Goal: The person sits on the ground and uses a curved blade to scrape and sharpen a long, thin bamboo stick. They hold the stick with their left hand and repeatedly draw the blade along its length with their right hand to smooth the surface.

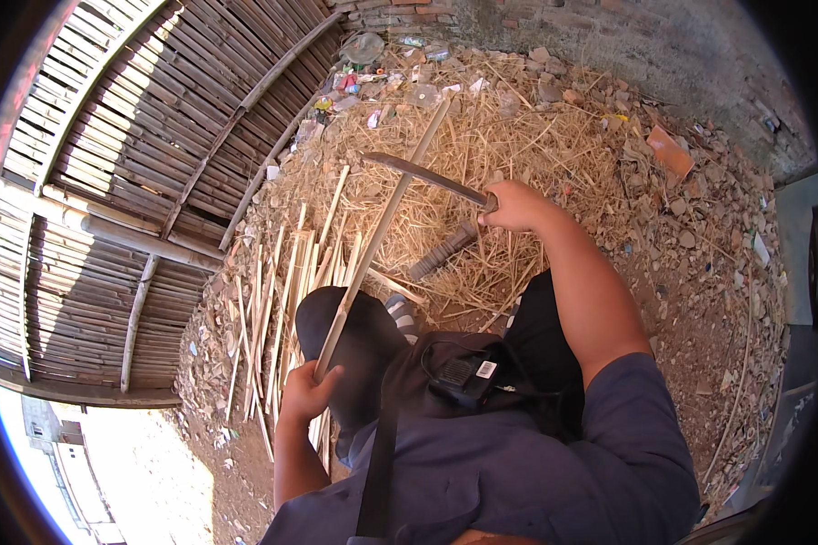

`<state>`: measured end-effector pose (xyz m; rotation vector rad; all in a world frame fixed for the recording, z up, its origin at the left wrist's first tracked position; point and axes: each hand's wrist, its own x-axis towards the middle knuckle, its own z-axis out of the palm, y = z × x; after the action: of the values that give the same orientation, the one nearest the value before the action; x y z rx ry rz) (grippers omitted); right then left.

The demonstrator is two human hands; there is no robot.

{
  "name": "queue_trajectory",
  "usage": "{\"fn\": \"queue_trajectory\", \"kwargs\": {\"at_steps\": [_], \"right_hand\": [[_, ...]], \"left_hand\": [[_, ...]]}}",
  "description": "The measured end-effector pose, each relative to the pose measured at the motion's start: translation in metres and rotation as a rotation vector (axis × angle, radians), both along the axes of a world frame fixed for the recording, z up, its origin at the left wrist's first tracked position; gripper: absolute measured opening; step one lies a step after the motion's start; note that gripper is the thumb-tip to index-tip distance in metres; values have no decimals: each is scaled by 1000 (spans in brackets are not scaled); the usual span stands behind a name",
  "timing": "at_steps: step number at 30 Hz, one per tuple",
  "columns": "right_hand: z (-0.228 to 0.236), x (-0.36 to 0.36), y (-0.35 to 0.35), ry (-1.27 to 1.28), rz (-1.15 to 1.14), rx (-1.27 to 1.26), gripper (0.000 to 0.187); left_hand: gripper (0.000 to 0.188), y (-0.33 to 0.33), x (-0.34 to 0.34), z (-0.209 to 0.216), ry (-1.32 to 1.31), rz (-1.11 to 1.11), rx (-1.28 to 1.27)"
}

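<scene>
Item: bamboo strip [379, 232], long, slanting up from L hand [307, 392], fist closed on its near end. R hand [514, 205] clenched round handle of curved blade [427, 175], edge lying across strip mid-length. Split slats [282, 300] piled beside L hand. Step: shaving/splitting, prob. Needs steady grip and controlled stroke along the strip.

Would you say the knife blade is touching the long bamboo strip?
Cannot tell: in the head view the knife crosses the bamboo strip, but overlap alone shows neither contact nor gap.
</scene>
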<state>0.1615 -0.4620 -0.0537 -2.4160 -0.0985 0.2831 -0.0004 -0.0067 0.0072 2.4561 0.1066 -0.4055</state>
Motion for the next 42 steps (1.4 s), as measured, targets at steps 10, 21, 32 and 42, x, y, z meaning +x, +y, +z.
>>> {"fn": "queue_trajectory", "kwargs": {"at_steps": [10, 21, 32, 42], "right_hand": [[13, -30, 65, -46, 435, -109, 32], [-6, -5, 19, 45, 123, -39, 43], [-3, -4, 23, 1, 189, -7, 35], [-5, -18, 43, 2, 321, -44, 36]], "left_hand": [[38, 14, 6, -3, 72, -41, 26], [42, 6, 3, -4, 16, -11, 35], [42, 7, -3, -7, -39, 5, 82], [41, 5, 2, -3, 29, -1, 66]]}}
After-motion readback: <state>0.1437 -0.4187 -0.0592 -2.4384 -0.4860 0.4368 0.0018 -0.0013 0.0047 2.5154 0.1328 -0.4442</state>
